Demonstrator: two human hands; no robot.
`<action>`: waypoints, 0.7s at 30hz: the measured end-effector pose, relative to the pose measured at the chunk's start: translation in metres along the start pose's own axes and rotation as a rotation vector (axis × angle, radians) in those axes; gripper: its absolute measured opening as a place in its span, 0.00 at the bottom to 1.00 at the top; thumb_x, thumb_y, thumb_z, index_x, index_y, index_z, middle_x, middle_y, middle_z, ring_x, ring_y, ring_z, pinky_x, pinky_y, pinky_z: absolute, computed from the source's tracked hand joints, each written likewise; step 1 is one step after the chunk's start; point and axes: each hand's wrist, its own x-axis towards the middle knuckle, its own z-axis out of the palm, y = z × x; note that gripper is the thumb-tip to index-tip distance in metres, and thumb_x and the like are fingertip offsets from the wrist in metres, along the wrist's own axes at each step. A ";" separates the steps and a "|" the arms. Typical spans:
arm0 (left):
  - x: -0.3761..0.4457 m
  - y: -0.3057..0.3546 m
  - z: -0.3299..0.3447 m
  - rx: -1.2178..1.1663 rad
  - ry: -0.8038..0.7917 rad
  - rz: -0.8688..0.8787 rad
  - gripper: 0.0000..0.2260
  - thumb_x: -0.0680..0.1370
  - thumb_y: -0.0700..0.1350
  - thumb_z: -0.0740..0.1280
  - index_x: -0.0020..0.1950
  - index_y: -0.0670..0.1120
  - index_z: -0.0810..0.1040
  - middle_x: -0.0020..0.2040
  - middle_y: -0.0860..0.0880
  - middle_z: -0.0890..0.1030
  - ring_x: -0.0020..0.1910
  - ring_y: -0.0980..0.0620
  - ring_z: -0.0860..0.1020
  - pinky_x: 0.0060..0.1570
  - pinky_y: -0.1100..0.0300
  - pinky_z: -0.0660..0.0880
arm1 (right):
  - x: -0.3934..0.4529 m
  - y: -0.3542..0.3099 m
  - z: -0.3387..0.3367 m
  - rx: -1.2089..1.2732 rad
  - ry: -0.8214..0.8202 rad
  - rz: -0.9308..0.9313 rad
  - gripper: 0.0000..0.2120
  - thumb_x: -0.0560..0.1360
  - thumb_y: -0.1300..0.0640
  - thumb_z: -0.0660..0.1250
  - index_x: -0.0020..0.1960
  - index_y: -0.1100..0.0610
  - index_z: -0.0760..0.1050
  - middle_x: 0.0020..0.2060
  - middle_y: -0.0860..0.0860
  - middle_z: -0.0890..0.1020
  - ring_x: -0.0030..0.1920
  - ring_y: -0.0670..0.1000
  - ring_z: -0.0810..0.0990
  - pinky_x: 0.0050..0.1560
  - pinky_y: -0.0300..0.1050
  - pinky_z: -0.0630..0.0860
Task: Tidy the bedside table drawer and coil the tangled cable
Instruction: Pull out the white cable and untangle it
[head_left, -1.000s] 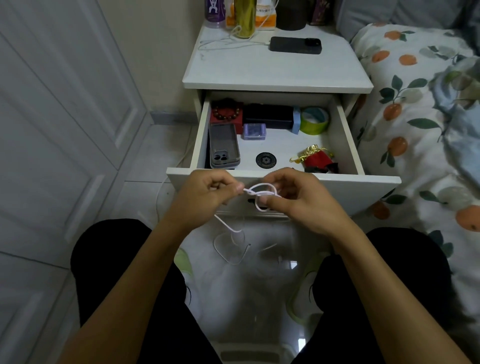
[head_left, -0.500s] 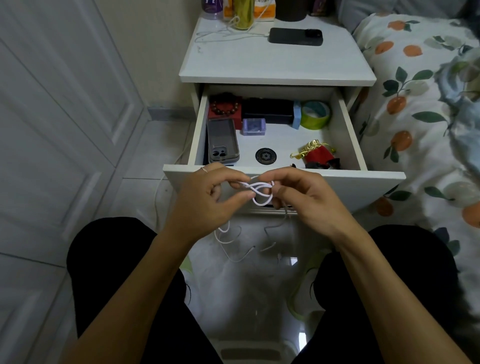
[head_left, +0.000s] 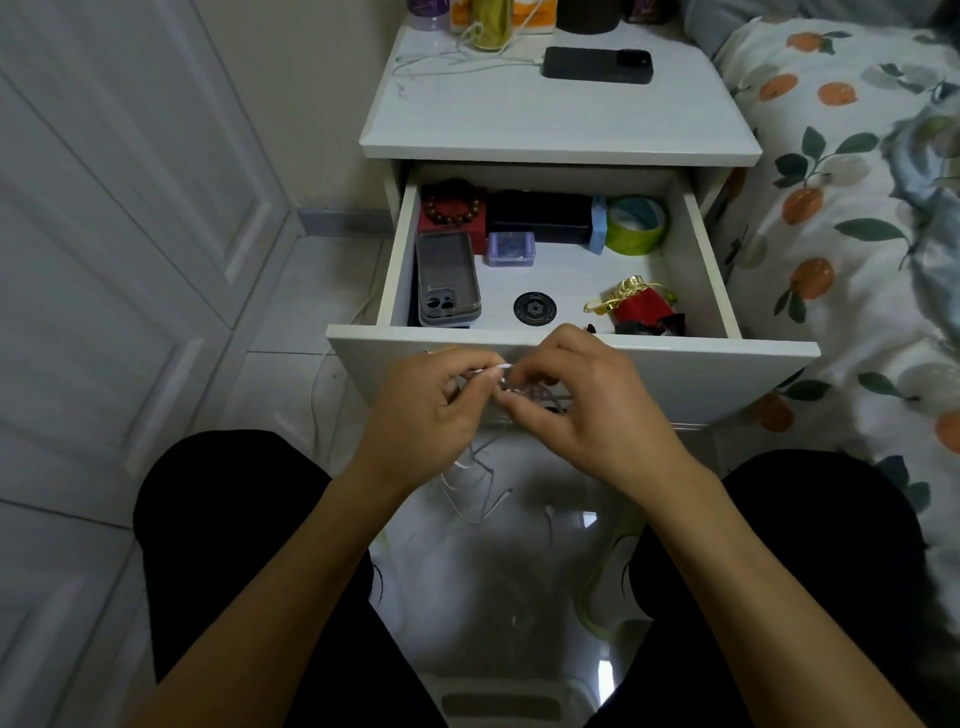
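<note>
Both hands, left hand (head_left: 421, 410) and right hand (head_left: 582, 410), pinch the thin white tangled cable (head_left: 501, 370) at 6 o'clock of the open white drawer (head_left: 571, 353); I think a hard pull may tighten the knot.

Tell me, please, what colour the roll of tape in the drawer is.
The tape roll is lime green, seen clearly in the head view.

Left hand (head_left: 423, 410) and right hand (head_left: 587, 410): bare, no rings or watch visible. Forearms bare to near frame edge, no sleeves in view. Black trousers (head_left: 234, 545) on both legs, plain, unmarked.
</note>
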 end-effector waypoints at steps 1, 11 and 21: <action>-0.001 0.001 0.001 -0.021 -0.002 -0.018 0.06 0.80 0.40 0.66 0.47 0.45 0.83 0.38 0.52 0.82 0.39 0.54 0.79 0.41 0.68 0.73 | 0.002 0.000 0.001 -0.068 -0.023 0.011 0.07 0.74 0.51 0.71 0.47 0.54 0.81 0.42 0.50 0.76 0.44 0.49 0.75 0.42 0.43 0.73; -0.001 0.001 -0.002 -0.177 -0.090 -0.232 0.05 0.80 0.41 0.65 0.48 0.48 0.79 0.36 0.54 0.83 0.26 0.60 0.76 0.30 0.70 0.72 | 0.002 0.002 0.001 -0.133 -0.088 -0.010 0.06 0.74 0.54 0.71 0.50 0.53 0.81 0.43 0.49 0.76 0.40 0.52 0.77 0.36 0.47 0.75; 0.007 -0.005 -0.007 -0.325 0.022 -0.409 0.06 0.82 0.41 0.61 0.49 0.43 0.77 0.37 0.49 0.84 0.25 0.53 0.72 0.27 0.64 0.71 | -0.010 0.012 -0.008 0.576 -0.005 0.304 0.04 0.78 0.62 0.65 0.45 0.55 0.74 0.39 0.46 0.78 0.38 0.44 0.75 0.40 0.36 0.72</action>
